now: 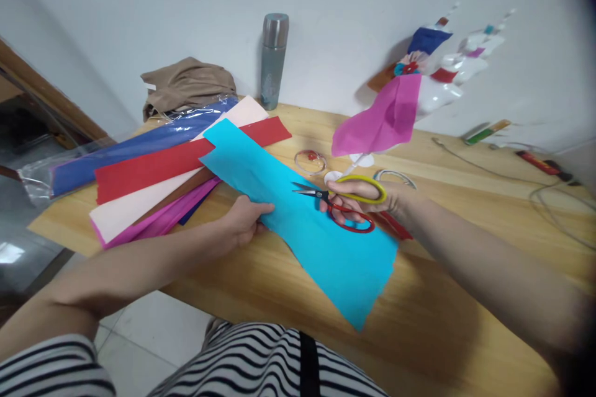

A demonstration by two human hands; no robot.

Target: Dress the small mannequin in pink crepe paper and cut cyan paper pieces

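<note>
Turquoise sheet (pixel 307 229): over the desk (pixel 428 298).
Left grip (pixel 243 221): pinching the turquoise sheet's near edge, thumb uppermost.
Right grip (pixel 350 203): closed around scissors (pixel 319 195) handles, above the turquoise sheet; blades slightly parted.
Flask (pixel 272 71): beyond the turquoise sheet.

A head-worn camera looks forward and down from close above the near edge of the tabletop (pixel 442 304). It faces the pale wall (pixel 344 18) beyond the far edge.
</note>
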